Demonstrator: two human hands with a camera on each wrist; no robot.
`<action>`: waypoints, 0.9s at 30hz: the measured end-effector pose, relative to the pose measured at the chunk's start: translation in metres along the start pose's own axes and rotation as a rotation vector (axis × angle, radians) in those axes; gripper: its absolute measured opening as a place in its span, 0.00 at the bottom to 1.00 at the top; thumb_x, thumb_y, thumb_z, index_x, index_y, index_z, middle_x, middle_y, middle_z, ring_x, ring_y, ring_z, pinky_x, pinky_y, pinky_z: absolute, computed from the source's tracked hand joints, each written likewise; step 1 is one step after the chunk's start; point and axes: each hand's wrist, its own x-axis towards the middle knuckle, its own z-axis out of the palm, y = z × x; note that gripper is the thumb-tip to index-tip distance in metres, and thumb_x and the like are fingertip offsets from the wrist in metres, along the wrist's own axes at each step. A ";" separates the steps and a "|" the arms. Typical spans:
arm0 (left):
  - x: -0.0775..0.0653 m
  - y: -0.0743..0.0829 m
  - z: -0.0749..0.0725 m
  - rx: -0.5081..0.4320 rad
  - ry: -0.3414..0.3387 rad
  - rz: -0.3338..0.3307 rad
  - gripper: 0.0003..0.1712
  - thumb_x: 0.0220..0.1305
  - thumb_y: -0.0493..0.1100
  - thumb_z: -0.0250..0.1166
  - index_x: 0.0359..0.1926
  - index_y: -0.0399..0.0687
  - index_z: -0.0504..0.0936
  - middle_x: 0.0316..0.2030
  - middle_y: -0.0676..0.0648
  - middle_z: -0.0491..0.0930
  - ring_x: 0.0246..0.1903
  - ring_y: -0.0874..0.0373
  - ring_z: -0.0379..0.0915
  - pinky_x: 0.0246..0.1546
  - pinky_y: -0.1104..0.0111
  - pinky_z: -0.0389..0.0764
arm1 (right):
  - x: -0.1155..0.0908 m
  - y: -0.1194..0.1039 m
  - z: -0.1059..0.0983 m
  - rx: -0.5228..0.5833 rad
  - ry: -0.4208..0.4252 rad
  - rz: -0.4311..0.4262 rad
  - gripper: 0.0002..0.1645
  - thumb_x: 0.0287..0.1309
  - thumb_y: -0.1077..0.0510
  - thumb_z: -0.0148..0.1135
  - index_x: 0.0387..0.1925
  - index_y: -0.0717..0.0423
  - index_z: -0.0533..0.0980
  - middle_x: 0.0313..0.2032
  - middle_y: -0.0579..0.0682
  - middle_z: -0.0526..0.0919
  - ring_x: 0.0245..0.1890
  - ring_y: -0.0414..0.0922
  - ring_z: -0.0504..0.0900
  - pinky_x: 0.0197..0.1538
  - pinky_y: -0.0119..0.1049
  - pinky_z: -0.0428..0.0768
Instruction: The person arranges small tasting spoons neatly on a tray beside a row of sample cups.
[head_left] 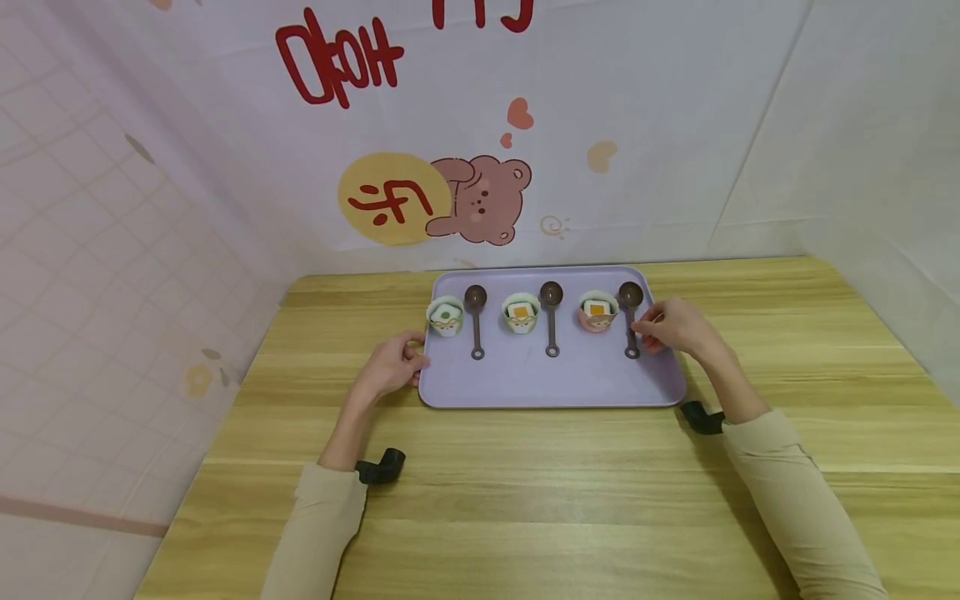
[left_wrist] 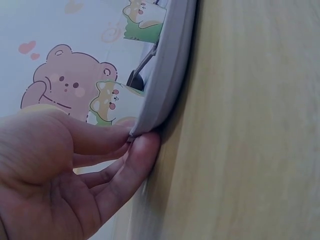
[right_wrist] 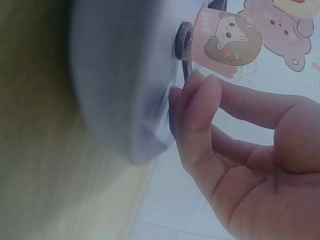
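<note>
A lavender tray (head_left: 495, 385) lies on the wooden table, with its left rim pinched between the thumb and fingers of my left hand (head_left: 388, 364). The left wrist view shows the thumb over the rim (left_wrist: 150, 117) and fingers beneath. At the tray's right side, my right hand (head_left: 677, 327) pinches the handle of the rightmost brown measuring spoon (head_left: 631, 294), whose ringed end (right_wrist: 185, 40) shows past the fingertips. To its left sits a pink paper cup (head_left: 597, 322) holding a white square piece with an orange centre.
Two more measuring spoons, one middle (head_left: 552, 294) and one left (head_left: 476, 297), lie on the tray. Beside them stand a middle cup (head_left: 521, 323) and a left cup (head_left: 446, 326), each with a white piece inside. A printed cloth (head_left: 660, 167) hangs behind the table (head_left: 525, 500).
</note>
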 end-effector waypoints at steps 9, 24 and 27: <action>0.000 0.001 0.000 0.003 0.007 -0.007 0.25 0.71 0.33 0.60 0.66 0.31 0.69 0.34 0.39 0.79 0.23 0.56 0.78 0.30 0.65 0.83 | -0.005 0.000 -0.002 -0.034 0.012 -0.013 0.19 0.70 0.58 0.61 0.43 0.76 0.76 0.25 0.53 0.85 0.25 0.46 0.87 0.33 0.38 0.84; 0.000 0.003 -0.003 -0.005 0.063 -0.020 0.26 0.73 0.34 0.59 0.67 0.30 0.67 0.40 0.36 0.79 0.31 0.51 0.80 0.35 0.63 0.85 | -0.018 -0.001 -0.007 -0.058 0.041 -0.045 0.19 0.70 0.57 0.61 0.43 0.76 0.76 0.24 0.52 0.85 0.23 0.44 0.85 0.29 0.33 0.81; 0.000 0.004 -0.003 0.048 0.083 -0.007 0.26 0.72 0.36 0.60 0.67 0.30 0.69 0.42 0.36 0.78 0.34 0.50 0.80 0.39 0.62 0.83 | -0.020 0.000 -0.007 -0.069 0.049 -0.056 0.19 0.70 0.57 0.61 0.43 0.75 0.76 0.24 0.53 0.85 0.24 0.45 0.85 0.28 0.34 0.80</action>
